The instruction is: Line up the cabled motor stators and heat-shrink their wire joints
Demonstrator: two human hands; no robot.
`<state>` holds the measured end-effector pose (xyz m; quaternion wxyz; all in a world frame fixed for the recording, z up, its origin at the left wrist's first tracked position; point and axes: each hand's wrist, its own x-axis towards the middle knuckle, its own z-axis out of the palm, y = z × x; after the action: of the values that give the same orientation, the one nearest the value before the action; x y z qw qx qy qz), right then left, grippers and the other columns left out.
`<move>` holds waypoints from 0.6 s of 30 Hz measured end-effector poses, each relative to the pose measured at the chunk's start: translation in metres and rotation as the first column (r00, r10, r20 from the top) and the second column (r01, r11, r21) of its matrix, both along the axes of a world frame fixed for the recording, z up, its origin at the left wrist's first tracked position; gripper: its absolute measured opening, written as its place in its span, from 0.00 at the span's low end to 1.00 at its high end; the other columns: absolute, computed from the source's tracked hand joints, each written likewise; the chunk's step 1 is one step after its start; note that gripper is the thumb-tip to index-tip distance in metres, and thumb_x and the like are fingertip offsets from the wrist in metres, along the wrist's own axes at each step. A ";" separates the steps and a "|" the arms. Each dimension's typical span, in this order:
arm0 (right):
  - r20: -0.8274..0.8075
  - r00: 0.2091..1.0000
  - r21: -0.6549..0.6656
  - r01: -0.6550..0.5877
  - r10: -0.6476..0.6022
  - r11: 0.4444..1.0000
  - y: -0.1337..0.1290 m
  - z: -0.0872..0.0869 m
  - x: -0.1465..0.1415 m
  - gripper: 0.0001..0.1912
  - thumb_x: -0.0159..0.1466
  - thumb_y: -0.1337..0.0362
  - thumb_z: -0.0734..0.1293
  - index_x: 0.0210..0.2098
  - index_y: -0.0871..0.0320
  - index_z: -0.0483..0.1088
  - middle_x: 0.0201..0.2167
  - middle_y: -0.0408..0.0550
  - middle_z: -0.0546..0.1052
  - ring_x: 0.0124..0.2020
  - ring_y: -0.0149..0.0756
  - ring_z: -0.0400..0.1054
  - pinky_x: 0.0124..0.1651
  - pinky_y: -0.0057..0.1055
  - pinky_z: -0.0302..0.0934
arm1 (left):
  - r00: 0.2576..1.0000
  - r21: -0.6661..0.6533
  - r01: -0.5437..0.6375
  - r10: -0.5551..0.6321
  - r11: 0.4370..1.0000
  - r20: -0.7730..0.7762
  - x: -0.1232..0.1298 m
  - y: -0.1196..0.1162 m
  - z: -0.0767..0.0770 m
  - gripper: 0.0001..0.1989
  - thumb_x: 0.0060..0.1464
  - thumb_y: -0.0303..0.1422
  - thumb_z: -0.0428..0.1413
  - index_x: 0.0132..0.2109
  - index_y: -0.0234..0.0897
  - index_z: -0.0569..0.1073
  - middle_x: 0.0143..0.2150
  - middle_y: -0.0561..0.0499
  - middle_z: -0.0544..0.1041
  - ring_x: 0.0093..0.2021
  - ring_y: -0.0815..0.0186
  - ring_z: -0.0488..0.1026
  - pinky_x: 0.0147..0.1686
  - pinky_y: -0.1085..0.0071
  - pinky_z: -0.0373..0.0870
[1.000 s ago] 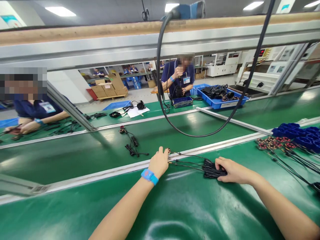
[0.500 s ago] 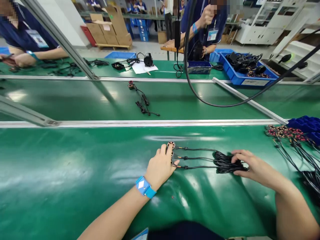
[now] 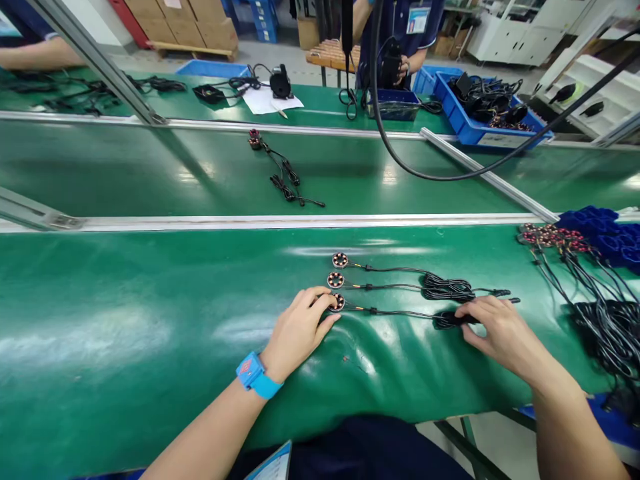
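Three copper-wound rings with black cables lie in rows on the green bench (image 3: 150, 320). The far ring (image 3: 340, 260) and the middle ring (image 3: 335, 280) lie untouched. My left hand (image 3: 303, 327), with a blue wrist strap, has its fingertips closed on the near ring (image 3: 338, 303). My right hand (image 3: 493, 330) grips the near cable bundle (image 3: 444, 321) at its right part. Just beyond that, the coiled bundles (image 3: 447, 288) of the other two cables lie together.
At the right lie many wound rings (image 3: 555, 237) with cables (image 3: 600, 327) beside blue trays (image 3: 600, 230). A metal rail (image 3: 300, 221) crosses behind. A black cable (image 3: 425, 175) hangs in front. Another person (image 3: 405, 40) stands across the bench.
My left hand has moved from the far rings to the near one. The near cable bundle is drawn toward me, apart from the others, in my right hand. The view has tilted down.
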<state>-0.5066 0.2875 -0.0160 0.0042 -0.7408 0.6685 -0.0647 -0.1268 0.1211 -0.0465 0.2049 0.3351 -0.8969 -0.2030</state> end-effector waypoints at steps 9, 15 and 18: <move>0.388 0.922 0.167 -0.056 -0.014 0.984 -0.020 0.036 0.059 0.18 0.68 0.51 0.68 0.52 0.52 0.71 0.53 0.49 0.75 0.54 0.42 0.70 0.57 0.39 0.65 | 0.988 -0.012 0.084 -0.084 0.996 -0.132 0.000 0.009 0.002 0.11 0.61 0.28 0.60 0.46 0.39 0.66 0.48 0.49 0.76 0.48 0.59 0.73 0.48 0.62 0.70; 0.814 0.571 0.328 -0.305 -0.104 0.894 -0.092 0.013 0.141 0.17 0.68 0.57 0.67 0.52 0.58 0.73 0.45 0.49 0.79 0.42 0.33 0.75 0.48 0.30 0.71 | 0.989 -0.161 0.030 -0.052 0.987 -0.136 0.004 0.018 0.015 0.18 0.58 0.28 0.63 0.51 0.39 0.65 0.47 0.50 0.78 0.47 0.58 0.73 0.45 0.62 0.64; 0.874 0.396 0.432 -0.372 -0.281 0.821 -0.101 -0.001 0.150 0.17 0.66 0.53 0.68 0.44 0.61 0.74 0.31 0.45 0.76 0.30 0.30 0.71 0.30 0.24 0.66 | 0.991 -0.187 0.035 -0.059 0.982 -0.124 0.005 0.023 0.018 0.18 0.58 0.28 0.63 0.52 0.38 0.65 0.46 0.49 0.78 0.46 0.58 0.72 0.44 0.63 0.63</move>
<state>-0.3569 0.1867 -0.0166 0.5926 -0.5611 0.5171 -0.2581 -0.1219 0.1436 -0.0283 0.2875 0.2796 -0.9045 -0.1453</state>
